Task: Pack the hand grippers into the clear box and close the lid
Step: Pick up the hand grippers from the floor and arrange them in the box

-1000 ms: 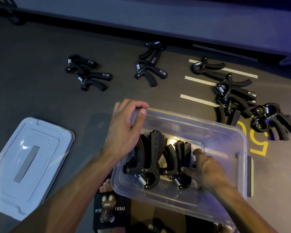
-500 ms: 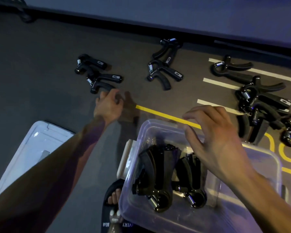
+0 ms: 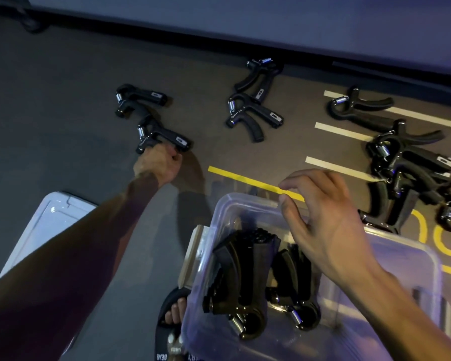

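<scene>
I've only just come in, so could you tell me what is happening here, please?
A person is packing hand grippers into a clear box on the floor. The left hand has reached out and grips one hand gripper lying on the floor; the right hand hovers open above the box and holds nothing. Some grippers already stand in the box, and many more lie on the floor beyond it. The lid lies off to the left, so the box is not yet closed.
</scene>
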Available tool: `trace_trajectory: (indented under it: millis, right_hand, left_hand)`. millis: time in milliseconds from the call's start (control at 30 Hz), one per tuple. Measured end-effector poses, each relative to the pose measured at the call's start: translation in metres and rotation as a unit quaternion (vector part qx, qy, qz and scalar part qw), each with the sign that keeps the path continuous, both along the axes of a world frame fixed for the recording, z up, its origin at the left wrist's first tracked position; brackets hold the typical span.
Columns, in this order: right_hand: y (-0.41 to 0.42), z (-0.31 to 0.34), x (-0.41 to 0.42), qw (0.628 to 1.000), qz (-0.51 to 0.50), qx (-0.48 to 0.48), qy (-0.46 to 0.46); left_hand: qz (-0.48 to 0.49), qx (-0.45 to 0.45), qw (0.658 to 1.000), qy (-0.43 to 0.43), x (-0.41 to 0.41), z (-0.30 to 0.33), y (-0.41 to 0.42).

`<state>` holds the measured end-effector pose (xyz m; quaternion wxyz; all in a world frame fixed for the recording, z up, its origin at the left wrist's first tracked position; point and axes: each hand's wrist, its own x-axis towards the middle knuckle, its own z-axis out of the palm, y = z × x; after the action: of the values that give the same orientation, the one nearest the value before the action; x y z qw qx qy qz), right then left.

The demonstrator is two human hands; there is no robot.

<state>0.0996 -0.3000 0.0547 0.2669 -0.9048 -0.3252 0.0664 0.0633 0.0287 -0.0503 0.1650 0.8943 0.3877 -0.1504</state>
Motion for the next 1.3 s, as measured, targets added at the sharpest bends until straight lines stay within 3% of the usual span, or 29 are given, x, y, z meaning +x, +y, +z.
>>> trace_trajectory:
  millis: [200, 267, 333, 400, 500, 600, 733, 967, 1100, 1300]
  right_hand:
    - [-0.012, 0.016, -0.017, 0.998, -0.02, 0.042, -0.051]
    - [-0.016, 0.021, -0.026, 0.997, -0.028, 0.064, -0.04]
    - [-0.02, 0.027, -0.037, 0.995, -0.036, 0.084, -0.025]
    - [-0.022, 0.033, -0.047, 0.993, -0.043, 0.106, -0.005]
    - [-0.026, 0.046, -0.062, 0.984, -0.079, 0.154, 0.049]
    - [-0.029, 0.063, -0.07, 0.968, -0.102, 0.208, 0.1]
    - [-0.039, 0.08, -0.069, 0.962, -0.078, 0.233, 0.116]
    - [-0.087, 0.082, -0.065, 0.952, -0.031, 0.197, 0.231]
    - [-0.112, 0.057, -0.057, 0.968, -0.064, 0.072, 0.231]
    - [-0.112, -0.003, -0.07, 0.953, -0.123, -0.085, 0.262]
  left_hand:
    - [0.056, -0.035, 0.991, -0.114, -0.046, 0.021, -0.022]
    - [0.122, -0.075, 0.971, -0.191, -0.052, 0.038, -0.021]
    - [0.172, -0.144, 0.927, -0.3, -0.059, 0.066, -0.023]
    - [0.13, -0.147, 0.904, -0.38, -0.071, 0.104, -0.032]
    - [-0.001, -0.048, 0.9, -0.433, -0.086, 0.171, -0.064]
    - [-0.063, -0.035, 0.866, -0.494, -0.095, 0.218, -0.103]
    - [-0.138, -0.099, 0.87, -0.463, -0.099, 0.227, -0.151]
    - [-0.186, -0.266, 0.874, -0.363, -0.103, 0.198, -0.204]
    - [-0.208, -0.201, 0.893, -0.344, -0.093, 0.169, -0.191]
    - [-0.188, -0.102, 0.909, -0.357, -0.081, 0.116, -0.169]
